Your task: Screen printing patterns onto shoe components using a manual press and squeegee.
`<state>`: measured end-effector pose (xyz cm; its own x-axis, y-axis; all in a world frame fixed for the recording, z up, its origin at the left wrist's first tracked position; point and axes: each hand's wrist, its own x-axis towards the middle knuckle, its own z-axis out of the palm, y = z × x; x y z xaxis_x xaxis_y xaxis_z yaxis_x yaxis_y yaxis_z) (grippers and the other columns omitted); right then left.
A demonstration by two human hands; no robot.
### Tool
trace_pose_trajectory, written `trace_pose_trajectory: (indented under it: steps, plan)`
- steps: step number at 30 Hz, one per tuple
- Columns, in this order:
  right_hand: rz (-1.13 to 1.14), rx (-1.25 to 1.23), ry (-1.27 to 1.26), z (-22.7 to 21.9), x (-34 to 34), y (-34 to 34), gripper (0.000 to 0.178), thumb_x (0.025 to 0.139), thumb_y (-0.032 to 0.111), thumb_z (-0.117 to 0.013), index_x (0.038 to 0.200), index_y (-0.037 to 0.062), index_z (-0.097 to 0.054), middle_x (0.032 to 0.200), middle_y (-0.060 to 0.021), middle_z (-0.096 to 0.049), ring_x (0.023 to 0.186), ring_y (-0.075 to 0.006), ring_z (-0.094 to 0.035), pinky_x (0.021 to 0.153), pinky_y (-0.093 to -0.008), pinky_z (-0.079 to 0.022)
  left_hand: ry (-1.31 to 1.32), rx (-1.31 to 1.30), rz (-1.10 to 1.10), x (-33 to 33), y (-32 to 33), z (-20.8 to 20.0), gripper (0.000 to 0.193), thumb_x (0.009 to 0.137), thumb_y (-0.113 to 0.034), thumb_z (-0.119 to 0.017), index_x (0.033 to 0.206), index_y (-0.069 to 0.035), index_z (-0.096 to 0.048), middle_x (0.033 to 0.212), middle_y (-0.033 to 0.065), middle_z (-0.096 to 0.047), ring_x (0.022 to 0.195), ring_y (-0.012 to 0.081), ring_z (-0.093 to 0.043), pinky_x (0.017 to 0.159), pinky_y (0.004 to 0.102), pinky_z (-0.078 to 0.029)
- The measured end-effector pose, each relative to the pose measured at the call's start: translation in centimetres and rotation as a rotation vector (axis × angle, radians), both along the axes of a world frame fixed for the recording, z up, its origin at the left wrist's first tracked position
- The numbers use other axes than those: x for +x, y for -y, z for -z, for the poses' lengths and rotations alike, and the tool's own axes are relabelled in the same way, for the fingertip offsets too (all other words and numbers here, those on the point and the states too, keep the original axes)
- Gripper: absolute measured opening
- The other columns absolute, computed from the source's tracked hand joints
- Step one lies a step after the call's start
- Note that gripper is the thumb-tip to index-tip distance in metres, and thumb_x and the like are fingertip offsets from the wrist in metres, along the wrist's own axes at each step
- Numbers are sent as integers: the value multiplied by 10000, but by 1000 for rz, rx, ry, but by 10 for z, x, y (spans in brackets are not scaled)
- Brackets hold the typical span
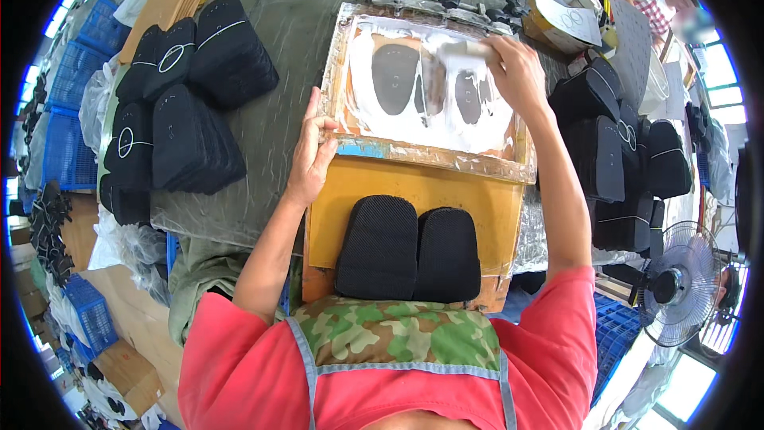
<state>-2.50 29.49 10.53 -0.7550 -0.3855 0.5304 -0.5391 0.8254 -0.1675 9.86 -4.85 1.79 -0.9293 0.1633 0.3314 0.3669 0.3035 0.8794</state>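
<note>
Wood-framed screen [446, 158] is lying over the yellow board's [446, 183] far part, left hand [310, 158] touching its near-left corner, firmness unclear, right hand [521, 80] grasping a blurred spreading tool [465, 52], uneven pressure possibly risking patchy white paste [461, 134].

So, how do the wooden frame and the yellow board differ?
The frame surrounds a screen smeared with white coating; the board shows a mostly plain yellow surface. The frame lies farther from the person, while the board extends from beneath it toward the person. Two black pads rest at the board's near end, none on the frame. Both look flat and straight-sided.
</note>
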Motion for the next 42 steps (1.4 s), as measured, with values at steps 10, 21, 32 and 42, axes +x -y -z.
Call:
trace_pose_trajectory:
  steps: [10,21,32,42]
  plan:
    - [41,-59,261,-8,115,66,216,800,91,-673,1015,71,-665,853,-126,-646,803,-332,-622,732,-419,-483,-9,6,-37,8,11,0,179,942,-114,-435,1095,-46,-498,1602,256,-131,1483,365,-186,1148,436,-250]
    - [-2,-93,113,18,-11,113,159,823,71,-607,971,86,-661,902,-116,-680,833,-338,-651,721,-459,-513,3,61,18,1,2,-1,190,916,-70,-439,1092,-29,-497,1594,281,-120,1483,379,-171,1152,428,-229]
    - [-141,42,186,-14,14,72,130,734,39,-623,864,40,-631,791,-135,-648,794,-350,-633,776,-458,-494,8,19,-33,6,12,5,196,912,-79,-447,1096,-45,-507,1587,295,-136,1480,370,-194,1135,418,-249]
    - [36,-229,-116,-126,1,57,271,802,15,-603,1061,-13,-681,1026,-173,-704,955,-270,-675,869,-357,-528,-113,229,6,5,15,-73,368,1016,-284,-401,1250,-11,-481,1574,240,-235,1442,297,-267,1170,407,-179]
